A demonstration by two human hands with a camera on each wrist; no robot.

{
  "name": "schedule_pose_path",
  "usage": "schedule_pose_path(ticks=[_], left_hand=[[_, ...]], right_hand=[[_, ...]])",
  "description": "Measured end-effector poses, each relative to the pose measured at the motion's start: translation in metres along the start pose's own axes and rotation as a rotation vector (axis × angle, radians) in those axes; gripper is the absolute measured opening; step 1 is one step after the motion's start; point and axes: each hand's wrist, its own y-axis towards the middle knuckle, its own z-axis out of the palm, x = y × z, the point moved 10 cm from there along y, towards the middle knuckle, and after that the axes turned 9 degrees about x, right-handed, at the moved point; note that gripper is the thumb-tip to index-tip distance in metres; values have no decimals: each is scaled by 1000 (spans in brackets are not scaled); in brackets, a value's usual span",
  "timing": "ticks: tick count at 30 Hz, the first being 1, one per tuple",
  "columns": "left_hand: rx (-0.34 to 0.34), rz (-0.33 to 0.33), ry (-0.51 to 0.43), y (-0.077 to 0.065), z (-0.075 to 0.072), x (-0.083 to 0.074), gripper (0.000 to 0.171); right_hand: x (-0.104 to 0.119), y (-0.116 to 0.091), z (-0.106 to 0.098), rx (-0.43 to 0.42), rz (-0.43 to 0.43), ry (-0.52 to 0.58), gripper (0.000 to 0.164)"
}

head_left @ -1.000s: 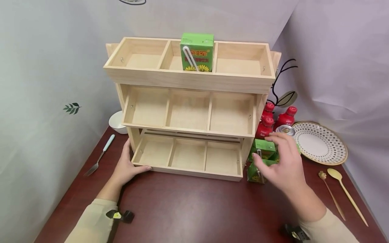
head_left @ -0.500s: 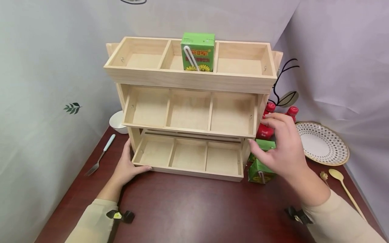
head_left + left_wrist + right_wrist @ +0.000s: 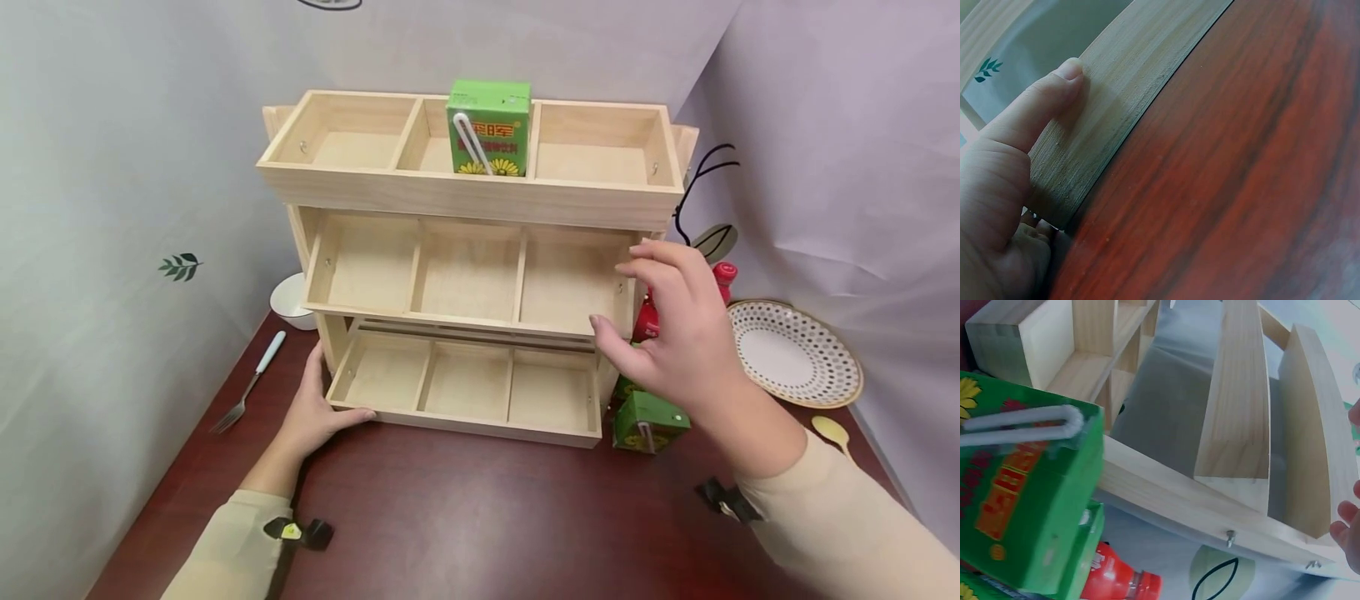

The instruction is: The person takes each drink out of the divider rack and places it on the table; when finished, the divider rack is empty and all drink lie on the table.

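A three-tier wooden display rack (image 3: pixel 465 204) with compartments stands on the table. My left hand (image 3: pixel 309 408) grips its lower left corner; in the left wrist view the thumb (image 3: pixel 1054 94) lies along the front board (image 3: pixel 1125 72) while the other fingers go round the side. My right hand (image 3: pixel 678 325) holds nothing, its thumb and fingers spread apart in front of the middle tier's right end. A green drink carton (image 3: pixel 489 129) with a straw stands in the top tier's middle compartment. Another green carton (image 3: pixel 648 421) stands beside the rack's lower right, large in the right wrist view.
Red bottles (image 3: pixel 647 321) stand behind my right hand, partly hidden. A dotted plate (image 3: pixel 795 354) and a gold spoon (image 3: pixel 830 431) lie at the right. On the left are a white bowl (image 3: pixel 291 302) and a fork (image 3: pixel 247 383) with a pale handle.
My right hand has moved up and left from above the green cartons to the middle tier's right end, with nothing in it. The left hand keeps its grip on the rack.
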Motion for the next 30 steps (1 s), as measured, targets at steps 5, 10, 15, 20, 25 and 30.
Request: schedule_pose_path(ticks=[5, 10, 15, 20, 25, 30], left_hand=[[-1, 4, 11, 0, -2, -2, 132], [-4, -5, 33, 1, -4, -3, 132], [-13, 1, 46, 0, -7, -5, 133], [-13, 6, 38, -1, -9, -4, 133], [-11, 3, 29, -2, -8, -2, 132], [5, -12, 31, -2, -2, -1, 132]], right_hand=[[6, 13, 5, 1, -39, 29, 44], [14, 28, 5, -47, -113, 64, 35], [17, 49, 5, -86, -163, 98, 30], [16, 65, 3, -161, -164, 144, 25], [27, 78, -2, -210, -202, 202, 19], [24, 91, 2, -171, -166, 200, 21]])
